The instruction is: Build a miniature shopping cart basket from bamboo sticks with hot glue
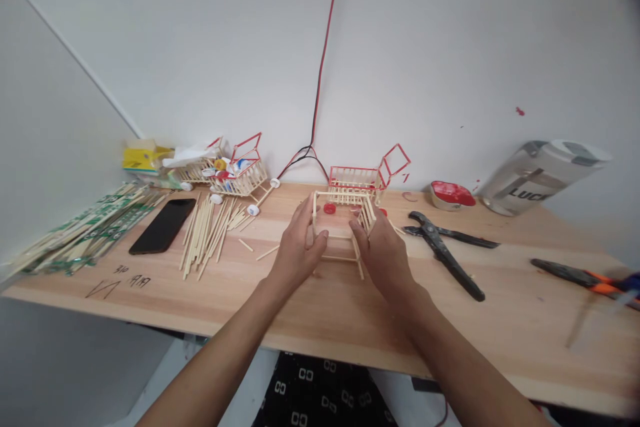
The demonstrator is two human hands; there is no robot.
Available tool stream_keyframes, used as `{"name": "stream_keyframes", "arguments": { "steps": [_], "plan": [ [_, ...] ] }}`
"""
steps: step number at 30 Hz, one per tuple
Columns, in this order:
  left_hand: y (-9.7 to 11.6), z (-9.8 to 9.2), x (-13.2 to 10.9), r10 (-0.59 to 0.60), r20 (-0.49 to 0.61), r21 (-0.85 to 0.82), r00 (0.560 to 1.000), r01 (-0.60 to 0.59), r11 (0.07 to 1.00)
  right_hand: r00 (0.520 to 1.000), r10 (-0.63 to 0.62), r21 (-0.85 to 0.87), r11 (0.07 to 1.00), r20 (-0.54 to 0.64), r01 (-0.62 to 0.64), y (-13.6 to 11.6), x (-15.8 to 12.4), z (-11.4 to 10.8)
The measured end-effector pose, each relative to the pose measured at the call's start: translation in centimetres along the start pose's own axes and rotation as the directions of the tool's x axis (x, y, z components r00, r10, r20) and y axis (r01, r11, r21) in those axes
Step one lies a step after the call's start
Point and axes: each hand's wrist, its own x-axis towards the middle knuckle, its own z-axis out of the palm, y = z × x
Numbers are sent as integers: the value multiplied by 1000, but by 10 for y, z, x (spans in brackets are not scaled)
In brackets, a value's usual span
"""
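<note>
And there the right hand masked one side of the stick frame! Just beyond, that frame partly covered the red-railed cart. Far right of it, orange-handled pliers blurred off the edge; well left of the left hand, wrapper print was unreadably small.

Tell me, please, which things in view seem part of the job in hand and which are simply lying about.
Likely in the job:
held stick frame, loose sticks, packaged sticks, black pliers.

Probably just lying about:
phone, clear container, yellow box.
</note>
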Motion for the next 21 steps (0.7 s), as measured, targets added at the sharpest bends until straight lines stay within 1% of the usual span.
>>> {"name": "stream_keyframes", "arguments": {
  "steps": [4,9,21],
  "plan": [
    [0,0,-1,-8,-1,6,1000,8,1000,1000,-10,-9,1000,-14,10,1,0,1],
    [1,0,-1,-11,-2,4,1000,11,1000,1000,15,-28,999,0,-15,1,0,1],
    [-1,0,-1,-2,-4,8,1000,2,1000,1000,-2,-19,1000,-1,2,0,0,0]
  ]
}}
